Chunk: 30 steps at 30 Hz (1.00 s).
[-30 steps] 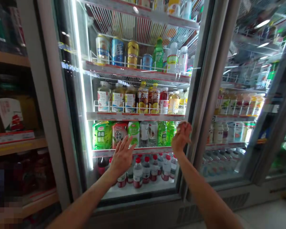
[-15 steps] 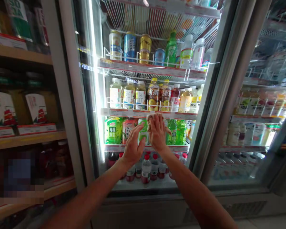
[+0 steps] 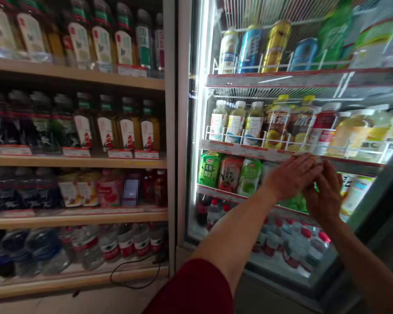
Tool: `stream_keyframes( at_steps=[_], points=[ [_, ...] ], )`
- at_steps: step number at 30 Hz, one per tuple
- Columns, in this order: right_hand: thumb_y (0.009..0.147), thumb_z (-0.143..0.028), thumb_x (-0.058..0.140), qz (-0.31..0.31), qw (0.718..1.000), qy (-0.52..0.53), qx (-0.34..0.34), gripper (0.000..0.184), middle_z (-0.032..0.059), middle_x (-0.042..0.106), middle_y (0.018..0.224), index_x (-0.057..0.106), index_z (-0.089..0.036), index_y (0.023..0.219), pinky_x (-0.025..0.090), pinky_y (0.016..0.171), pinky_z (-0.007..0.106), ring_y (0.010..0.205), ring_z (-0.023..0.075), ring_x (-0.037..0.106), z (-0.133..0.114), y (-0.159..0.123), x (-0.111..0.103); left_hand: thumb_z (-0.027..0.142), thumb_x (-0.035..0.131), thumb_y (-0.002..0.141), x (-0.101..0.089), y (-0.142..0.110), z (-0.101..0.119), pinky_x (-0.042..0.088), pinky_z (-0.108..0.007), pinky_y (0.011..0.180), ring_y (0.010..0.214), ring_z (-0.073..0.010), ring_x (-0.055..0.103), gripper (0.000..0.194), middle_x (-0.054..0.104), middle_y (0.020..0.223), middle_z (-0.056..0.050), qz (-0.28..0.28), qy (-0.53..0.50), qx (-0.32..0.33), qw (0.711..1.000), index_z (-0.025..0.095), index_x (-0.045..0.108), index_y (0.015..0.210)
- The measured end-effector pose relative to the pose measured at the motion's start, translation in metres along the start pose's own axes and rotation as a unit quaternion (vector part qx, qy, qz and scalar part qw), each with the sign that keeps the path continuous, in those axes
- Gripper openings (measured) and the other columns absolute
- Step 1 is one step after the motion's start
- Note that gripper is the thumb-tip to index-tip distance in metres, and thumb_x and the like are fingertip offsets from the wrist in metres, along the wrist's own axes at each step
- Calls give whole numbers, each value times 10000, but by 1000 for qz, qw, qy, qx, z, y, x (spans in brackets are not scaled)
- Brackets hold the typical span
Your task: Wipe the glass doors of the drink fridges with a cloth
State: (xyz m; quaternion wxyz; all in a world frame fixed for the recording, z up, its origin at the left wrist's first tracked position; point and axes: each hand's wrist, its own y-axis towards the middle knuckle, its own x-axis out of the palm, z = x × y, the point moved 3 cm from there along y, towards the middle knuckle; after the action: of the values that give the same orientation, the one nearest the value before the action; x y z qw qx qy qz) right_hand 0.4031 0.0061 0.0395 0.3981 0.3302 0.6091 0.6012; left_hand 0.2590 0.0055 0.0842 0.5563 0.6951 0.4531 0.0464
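Note:
My left hand [image 3: 293,174] and my right hand [image 3: 324,192] meet in front of the lit drinks cooler. The left fingers are pressed together and curl over the tips of the right fingers. A tan cloth, seen in the right hand in the earlier frames, is now almost wholly hidden between the two hands. Behind them stand green bottles [image 3: 294,201], partly covered. To the left of the hands, on the same shelf, are a green tea bottle [image 3: 209,169], a red-labelled bottle [image 3: 229,173] and another green-labelled bottle [image 3: 249,176].
Cooler shelves hold cans [image 3: 277,46] above, tea bottles [image 3: 253,124] in the middle and red-capped bottles [image 3: 304,244] below. An upright frame [image 3: 180,131] separates the cooler from wooden shelves [image 3: 85,161] of bottles on the left. A black cable [image 3: 134,285] hangs at their foot.
The view has swung left and come closer. My right hand moved left across the cooler front with the cloth, and then both hands came together.

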Motion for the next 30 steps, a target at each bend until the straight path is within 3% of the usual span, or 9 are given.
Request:
stream_keyframes(
  at_steps=[3, 7, 13, 16, 18, 22, 25, 28, 30],
  points=[
    [819, -520, 408, 37, 998, 39, -18, 601, 163, 403, 1411, 439, -225, 1342, 317, 1020, 422, 1330, 213, 344, 5, 7, -7, 179, 191, 926, -29, -22, -47, 268, -405, 1108, 1360, -148, 271, 421, 430, 1369, -46, -10, 28, 17, 999, 124, 483, 1223],
    [850, -416, 384, 12, 999, 14, -28, 517, 111, 404, 1420, 445, -253, 1336, 279, 1061, 436, 1339, 198, 329, -25, 20, 2, 278, 286, 914, -75, -39, -107, 236, -435, 1122, 1380, -199, 226, 388, 423, 1369, -114, 115, 23, -145, 983, 107, 498, 1191],
    [812, -232, 462, -83, 990, -69, -89, 536, 105, 457, 1385, 429, -247, 1347, 132, 1097, 575, 1384, 267, 214, -87, 25, 45, 379, 369, 894, -59, -3, -85, 139, -514, 1143, 1409, -266, 82, 489, 295, 1448, -152, 177, 33, -259, 949, 94, 396, 1290],
    [798, -221, 473, -98, 987, -62, -109, 586, 61, 421, 1419, 372, -290, 1371, 152, 1097, 555, 1373, 253, 255, -72, 31, 36, 364, 329, 910, -53, 7, -89, 165, -471, 1150, 1404, -238, 139, 427, 362, 1425, -88, 147, 103, -205, 962, 163, 449, 1267],
    [779, -246, 475, -50, 994, -63, -69, 623, 43, 306, 1484, 340, -305, 1385, 153, 1087, 563, 1371, 268, 254, -45, 38, 20, 277, 289, 917, -65, -1, -114, 200, -415, 1152, 1390, -199, 199, 383, 414, 1395, -48, 136, 130, -172, 967, 201, 484, 1237],
    [763, -301, 420, 11, 996, -86, -6, 692, 49, 141, 1532, 241, -266, 1430, 66, 1037, 659, 1400, 332, 104, 2, 43, 4, 155, 269, 886, -99, -31, -165, 209, -408, 1158, 1386, -204, 207, 405, 406, 1399, -103, 199, 151, -283, 926, 131, 477, 1232],
    [806, -363, 353, 5, 996, -91, -10, 686, 59, 66, 1543, 166, -227, 1452, 19, 1026, 682, 1408, 330, 15, 9, 39, 10, 205, 295, 885, -86, -30, -139, 188, -456, 1157, 1395, -238, 164, 415, 395, 1408, -105, 163, 165, -250, 940, 111, 445, 1260],
    [846, -434, 303, 0, 996, -88, -1, 641, 50, 79, 1543, 191, -240, 1446, 21, 1040, 665, 1410, 315, 24, 6, 35, 12, 294, 226, 902, -52, -19, -85, 238, -513, 1099, 1395, -257, 153, 476, 367, 1422, -51, 30, 196, -63, 978, 142, 380, 1325],
    [853, -461, 307, -3, 996, -84, 2, 620, 40, 127, 1537, 230, -261, 1436, 47, 1058, 631, 1409, 304, 61, 5, 34, 10, 263, 144, 905, -45, -21, -76, 264, -525, 1062, 1394, -231, 148, 497, 355, 1423, -20, -22, 211, 4, 977, 179, 335, 1356]
  ],
)
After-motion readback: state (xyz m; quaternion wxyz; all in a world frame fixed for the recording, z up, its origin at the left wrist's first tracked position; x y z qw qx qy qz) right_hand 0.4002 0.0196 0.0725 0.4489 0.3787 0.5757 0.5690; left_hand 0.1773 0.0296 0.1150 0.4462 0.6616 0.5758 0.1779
